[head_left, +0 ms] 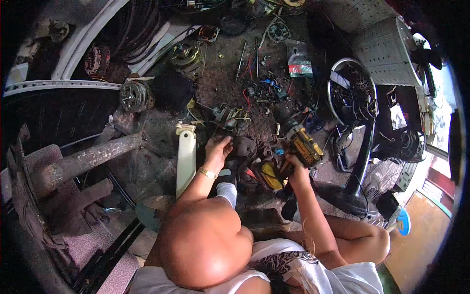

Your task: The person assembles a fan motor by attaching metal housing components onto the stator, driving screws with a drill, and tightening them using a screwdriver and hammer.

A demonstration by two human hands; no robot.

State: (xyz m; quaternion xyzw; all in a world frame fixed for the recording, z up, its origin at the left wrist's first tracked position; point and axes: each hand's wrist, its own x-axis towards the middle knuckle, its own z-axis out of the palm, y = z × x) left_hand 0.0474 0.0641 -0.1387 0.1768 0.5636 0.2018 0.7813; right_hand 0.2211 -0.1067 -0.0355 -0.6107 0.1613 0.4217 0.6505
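My right hand (296,165) is wrapped around the handle of a yellow and black cordless drill (304,146), whose front end points up and to the left. My left hand (219,151), with a gold watch (208,173) on its wrist, is held half curled with fingers apart, and nothing shows in it. Just beyond its fingertips lies a small electric motor (226,117) with loose wires. Dark rags (245,146) are on the ground between my hands. Beside my left forearm stands a long cream-coloured plastic piece (186,154).
A fan stand with a round base (342,198) and a metal ring (376,93) are on the right. Screwdrivers (241,60), wires and a plastic packet (299,62) lie ahead. On the left are a rusty pipe (90,159) and a motor part (136,95).
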